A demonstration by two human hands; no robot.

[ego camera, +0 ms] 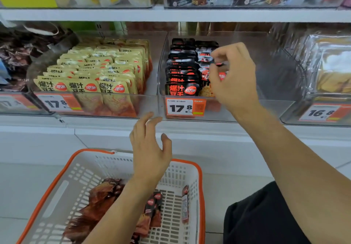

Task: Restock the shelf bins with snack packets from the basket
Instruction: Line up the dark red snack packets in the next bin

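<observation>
Reaching into the clear shelf bin point(247, 110), right hand point(234, 81) pinching black snack packets point(182, 76) to seat them upright in the second row, left hand point(150, 148) hovering fingers spread above the orange-rimmed basket point(191, 184) of remaining stock, pinched packet largely hidden behind fingers.

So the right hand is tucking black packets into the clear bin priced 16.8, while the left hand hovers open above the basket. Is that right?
Not quite: the price is wrong. The head view shows the right hand at the black packets in the clear bin tagged 17.8; the 16.8 tag belongs to the next bin on the right. The left hand does hover open above the basket.
</observation>
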